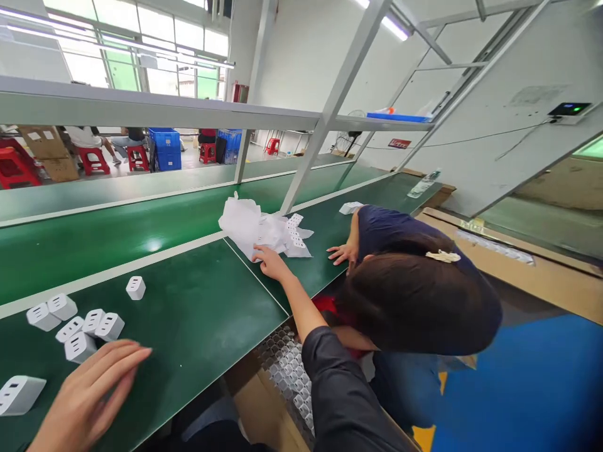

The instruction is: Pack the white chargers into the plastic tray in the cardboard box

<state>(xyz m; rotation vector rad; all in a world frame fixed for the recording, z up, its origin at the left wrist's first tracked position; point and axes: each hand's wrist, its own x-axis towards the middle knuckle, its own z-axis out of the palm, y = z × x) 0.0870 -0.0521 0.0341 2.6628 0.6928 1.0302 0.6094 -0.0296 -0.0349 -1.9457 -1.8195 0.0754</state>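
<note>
My left hand (92, 392) hovers at the lower left, fingers stretched out and thumb apart, holding nothing. Just beyond it, several white charger blocks (80, 347) with slots in their faces lie grouped on the green bench (198, 314). A single charger block (135, 287) stands apart, to the right of the group. My right hand (272, 262) reaches across to a crumpled white plastic bag (240, 220), its extended fingers at the bag's near edge; whether they touch it is unclear. White pieces with dark marks (296, 231) rest at the bag's right side.
Close on my right, a co-worker (414, 282) bends low, one hand (346, 252) flat on the bench. Below the bench edge is a carton (259, 408) beside a divided tray (289, 370). A metal shelf frame (325, 125) crosses above. A clear bottle (424, 184) lies farther back.
</note>
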